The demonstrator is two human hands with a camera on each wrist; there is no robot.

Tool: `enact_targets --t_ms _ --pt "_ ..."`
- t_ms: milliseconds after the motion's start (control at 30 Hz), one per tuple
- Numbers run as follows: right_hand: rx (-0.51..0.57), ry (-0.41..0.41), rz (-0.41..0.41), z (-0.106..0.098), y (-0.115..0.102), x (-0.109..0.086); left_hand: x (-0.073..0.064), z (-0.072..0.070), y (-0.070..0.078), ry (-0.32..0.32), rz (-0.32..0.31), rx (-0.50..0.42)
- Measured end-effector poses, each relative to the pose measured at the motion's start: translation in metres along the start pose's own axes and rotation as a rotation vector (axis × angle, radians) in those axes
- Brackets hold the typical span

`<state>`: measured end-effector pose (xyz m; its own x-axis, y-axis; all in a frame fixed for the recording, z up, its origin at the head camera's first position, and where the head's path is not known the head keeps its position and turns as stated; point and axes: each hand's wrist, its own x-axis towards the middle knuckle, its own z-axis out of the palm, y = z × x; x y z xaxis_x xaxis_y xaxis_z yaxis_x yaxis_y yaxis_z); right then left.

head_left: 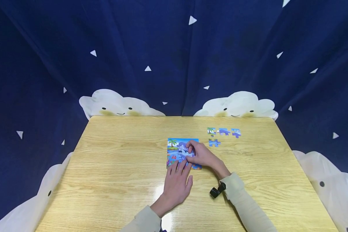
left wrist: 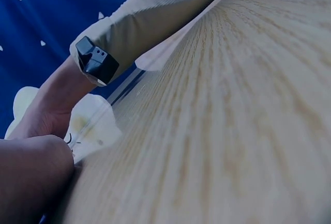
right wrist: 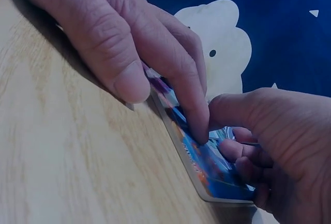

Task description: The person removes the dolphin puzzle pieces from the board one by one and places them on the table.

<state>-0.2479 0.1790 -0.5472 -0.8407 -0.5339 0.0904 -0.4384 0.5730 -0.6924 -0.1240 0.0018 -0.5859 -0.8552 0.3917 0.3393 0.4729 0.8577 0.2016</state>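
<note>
A puzzle [head_left: 177,150] lies flat near the middle of the desk [head_left: 116,167], a palm and a red crab showing at its left. The left hand [head_left: 178,185] comes in from the near side, fingers long and slightly spread, the fingertips resting on the puzzle's near part. The right hand [head_left: 202,155] reaches over the puzzle's right side with bent fingers, thumb and fingertips close together and low against its surface; whether they pinch a piece cannot be told. Beyond it to the far right lie four loose pieces [head_left: 215,143], three in a row and one nearer, below the row's left end. A black device [head_left: 217,190] sits at the right sleeve [head_left: 245,201]. Behind the desk hangs a blue curtain [head_left: 150,38] with white triangles and clouds [head_left: 119,104].
</note>
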Motion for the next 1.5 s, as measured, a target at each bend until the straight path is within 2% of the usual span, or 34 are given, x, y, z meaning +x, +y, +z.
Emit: enact_targets --t_ms 167,400,667,967,1167,1300,1500 --pt "0.046 -0.012 0.019 -0.0005 0.0014 -0.0001 0.0005 -0.0013 0.0007 -0.029 -0.009 -0.003" --pt "0.038 -0.013 0.033 -0.0024 0.0 -0.0007 0.0007 -0.001 0.0009 -0.003 -0.001 -0.016" --pt "0.056 -0.008 -0.014 -0.0033 -0.001 -0.0003 0.0008 0.0008 0.0001 0.016 0.006 -0.013" --pt "0.072 0.006 0.039 -0.0019 -0.0014 0.0002 0.0 0.0012 0.0002 0.018 0.011 0.0" --pt "0.045 0.012 0.05 -0.0036 -0.0043 0.0016 0.0006 0.0006 -0.0003 0.036 0.021 0.0" --pt "0.0 0.019 0.023 -0.0039 -0.0024 0.0014 0.0012 -0.0001 -0.0003 0.048 0.026 -0.002" --pt "-0.116 0.071 -0.093 -0.0017 0.0047 -0.0015 0.0001 -0.0023 0.0011 -0.005 0.009 -0.014"
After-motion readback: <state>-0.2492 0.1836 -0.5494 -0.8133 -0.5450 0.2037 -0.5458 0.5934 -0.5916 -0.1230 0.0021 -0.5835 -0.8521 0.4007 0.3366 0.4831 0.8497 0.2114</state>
